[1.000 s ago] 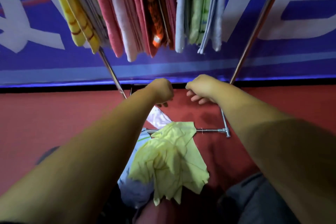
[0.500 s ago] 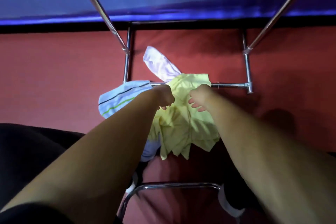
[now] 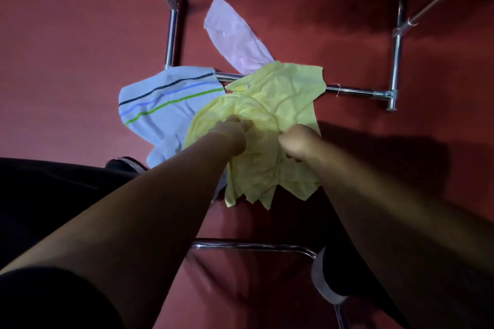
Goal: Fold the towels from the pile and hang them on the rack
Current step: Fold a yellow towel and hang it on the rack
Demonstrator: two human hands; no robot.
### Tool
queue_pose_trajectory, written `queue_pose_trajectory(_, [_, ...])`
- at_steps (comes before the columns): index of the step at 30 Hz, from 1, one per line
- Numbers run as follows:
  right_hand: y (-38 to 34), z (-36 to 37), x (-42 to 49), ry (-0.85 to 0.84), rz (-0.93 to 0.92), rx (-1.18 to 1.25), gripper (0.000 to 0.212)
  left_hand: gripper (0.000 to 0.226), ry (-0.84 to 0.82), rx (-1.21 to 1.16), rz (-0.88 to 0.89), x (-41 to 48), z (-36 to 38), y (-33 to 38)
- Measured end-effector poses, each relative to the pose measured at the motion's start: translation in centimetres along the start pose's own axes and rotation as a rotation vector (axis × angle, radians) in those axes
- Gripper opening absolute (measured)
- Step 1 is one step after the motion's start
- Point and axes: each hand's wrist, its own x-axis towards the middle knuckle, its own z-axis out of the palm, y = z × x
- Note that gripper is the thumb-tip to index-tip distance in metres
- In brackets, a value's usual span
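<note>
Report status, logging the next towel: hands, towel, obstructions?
Both hands, left and right, gripping yellow towel on pile. Striped towel beside it. Rack bar underneath.

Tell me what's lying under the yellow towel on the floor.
Under the yellow towel: a striped blue towel, a pink towel and the rack's base bar poke out. Anything more beneath is covered.

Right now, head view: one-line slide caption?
Both hands, left hand and right hand, grasp the yellow towel atop the floor pile by the rack base.
</note>
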Motion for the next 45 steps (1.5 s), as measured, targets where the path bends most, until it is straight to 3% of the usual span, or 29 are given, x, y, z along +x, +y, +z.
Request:
queue_pose_trajectory(8, [-0.5, 0.9, 0.9, 0.066, -0.018, 0.005, 0.036, 0.048, 0.174, -0.121, 0.060, 1.1, 0.0, 0.4])
queue_pose_trajectory(12, [-0.7, 1.1, 1.0, -0.030, -0.020, 0.117, 0.087, 0.029, 0.185, -0.583, -0.024, 1.3, -0.7, 0.5])
queue_pose_trajectory(14, [-1.0, 1.5, 1.2, -0.053, -0.007, 0.214, 0.111, 0.041, 0.131, -0.762, -0.009, 1.1, -1.3, 0.6])
queue_pose_trajectory(15, [-1.1, 1.7, 1.3, -0.049, -0.015, 0.248, 0.111, 0.053, 0.092, -0.842, 0.016, 0.8, -1.7, 0.7])
queue_pose_trajectory(16, [-1.2, 1.9, 1.5, -0.047, -0.028, 0.275, 0.099, 0.063, 0.059, -0.935, 0.033, 0.5, -2.0, 0.8])
queue_pose_trajectory(19, [-2.3, 1.0, 0.7, -0.040, -0.051, 0.291, 0.029, 0.066, 0.040, -1.188, 0.045, -0.3, -3.3, 1.1])
queue_pose_trajectory(20, [-2.8, 0.6, 0.4, -0.023, -0.061, 0.312, 0.022, 0.065, 0.052, -1.268, 0.057, -0.8, -4.0, 1.1])
queue_pose_trajectory(24, [-5.1, -2.5, -1.9, 0.081, -0.088, 0.557, 0.030, 0.082, 0.045, -1.534, 0.082, -3.4, -7.5, 1.3])
queue_pose_trajectory(28, [-7.2, -6.6, -5.5, 0.191, -0.121, 0.714, 0.035, 0.100, 0.017, -1.501, 0.219, -7.8, -11.5, 2.4])
queue_pose_trajectory(33, [-8.4, -11.5, -10.6, 0.369, -0.251, 0.665, 0.023, 0.086, 0.113, -1.385, 0.429, -13.6, -16.1, 3.9])
queue_pose_trajectory(37, [-9.8, -15.1, -15.7, 0.449, -0.370, 0.480, 0.024, 0.069, 0.226, -1.347, 0.552, -18.3, -19.1, 4.1])
queue_pose_trajectory(42, [-10.9, -17.8, -24.4, 0.496, -0.432, 0.253, 0.025, 0.044, 0.474, -1.264, 0.509, -24.7, -22.1, 5.4])
queue_pose_trajectory(45, [-11.0, -17.9, -28.9, 0.349, -0.492, 0.316, 0.025, 0.038, 0.585, -1.193, 0.485, -28.2, -22.7, 6.5])
